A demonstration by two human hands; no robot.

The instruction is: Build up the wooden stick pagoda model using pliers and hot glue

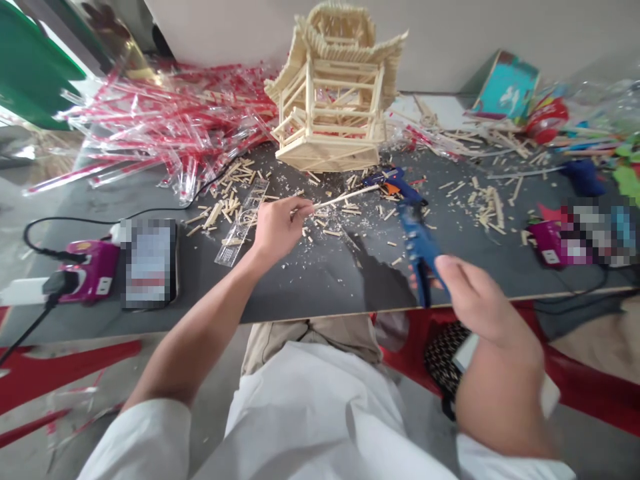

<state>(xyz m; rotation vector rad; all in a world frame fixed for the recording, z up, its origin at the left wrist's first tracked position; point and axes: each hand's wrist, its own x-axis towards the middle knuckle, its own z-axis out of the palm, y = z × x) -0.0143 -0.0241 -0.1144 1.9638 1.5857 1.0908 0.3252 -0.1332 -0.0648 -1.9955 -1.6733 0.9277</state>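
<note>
In my left hand (283, 223), a thin wooden stick (345, 197) is pinched between thumb and fingers, pointing right across the table. My right hand (475, 293) is wrapped round the handles of a blue hand cutter (420, 243), smeared by motion, its head aimed up and away from me. Just beyond the stick's far end lies a blue glue gun (393, 180) with an orange trigger. Behind it stands a small pavilion built of wooden sticks (345, 143), with a ribbed roof and open sides.
Cut stick pieces (227, 207) and crumbs litter the dark table (310, 290). Red and clear plastic wrappers (195, 123) pile up at back left. A phone (150, 267) and a purple power adapter (93, 270) with cables sit left; another purple adapter (553, 243) is at right.
</note>
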